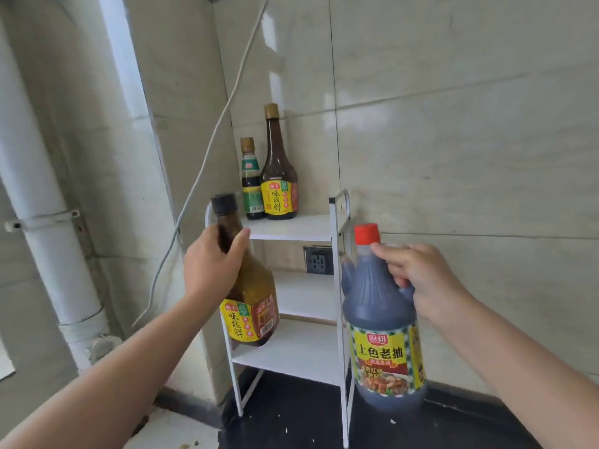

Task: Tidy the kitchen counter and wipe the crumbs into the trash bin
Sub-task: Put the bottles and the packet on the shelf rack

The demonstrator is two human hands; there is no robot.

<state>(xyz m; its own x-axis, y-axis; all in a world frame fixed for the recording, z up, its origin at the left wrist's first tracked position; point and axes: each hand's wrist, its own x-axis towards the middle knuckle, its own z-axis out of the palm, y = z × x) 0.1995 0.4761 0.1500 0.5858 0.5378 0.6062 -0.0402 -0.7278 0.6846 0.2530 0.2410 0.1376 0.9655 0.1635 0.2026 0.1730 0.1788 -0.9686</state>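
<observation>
Two sauce bottles in my hands, before the white three-tier metal rack point(337, 273) on the black worktop point(291, 426).

My left hand point(210, 267) has its grip clamped round the neck of a brown, black-capped bottle with a yellow label point(251, 306), tilted in front of the rack's lower tiers. My right hand point(421, 273) has its grip closed on the handle of a big dark red-capped soy sauce jug point(382, 335), held upright just right of the rack. Pale crumbs point(393, 421) dot the worktop below.

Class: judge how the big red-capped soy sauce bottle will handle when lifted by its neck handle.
The red-capped bottle looks nearly full of dark liquid, so probably heavy. The right hand grips only its handle, so it may swing. Its rigid body looks unlikely to flex.
</observation>
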